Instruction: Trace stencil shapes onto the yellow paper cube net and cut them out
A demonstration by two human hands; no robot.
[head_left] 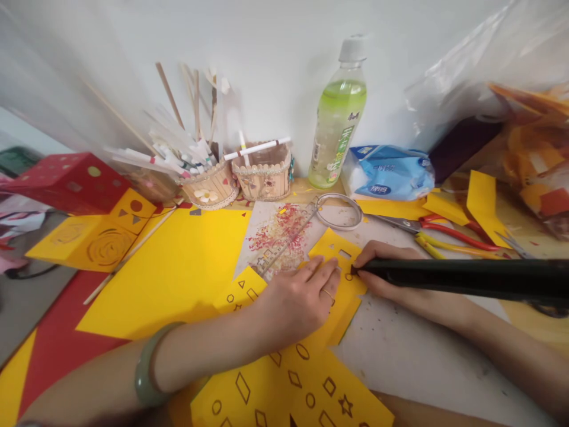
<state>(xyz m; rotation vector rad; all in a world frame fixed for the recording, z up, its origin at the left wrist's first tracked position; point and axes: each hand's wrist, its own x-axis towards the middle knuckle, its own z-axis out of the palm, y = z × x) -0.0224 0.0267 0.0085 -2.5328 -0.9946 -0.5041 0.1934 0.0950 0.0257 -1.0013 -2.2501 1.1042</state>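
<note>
My left hand (306,290) lies with its fingers stretched out, pressing down on a piece of yellow card (331,240) that has small cut-out holes and drawn shapes. In my right hand (386,270) is a long black pen-like tool (444,277), gripped near its tip. That tip meets or nearly meets the card beside a small drawn circle, just right of my left fingertips; its exact kind is unclear. Beneath my left forearm lies a larger yellow card (284,409) bearing outlined diamonds, circles and stars. Part of it is hidden by the arm.
Behind my hands are a round clear ring (340,227), red-and-yellow-handled scissors (457,230) and a wipes pack (391,172). A green drink bottle (340,118) and a basket (262,181) stand by the wall. Leftward lie yellow sheet (173,267) and a red dotted box (84,181).
</note>
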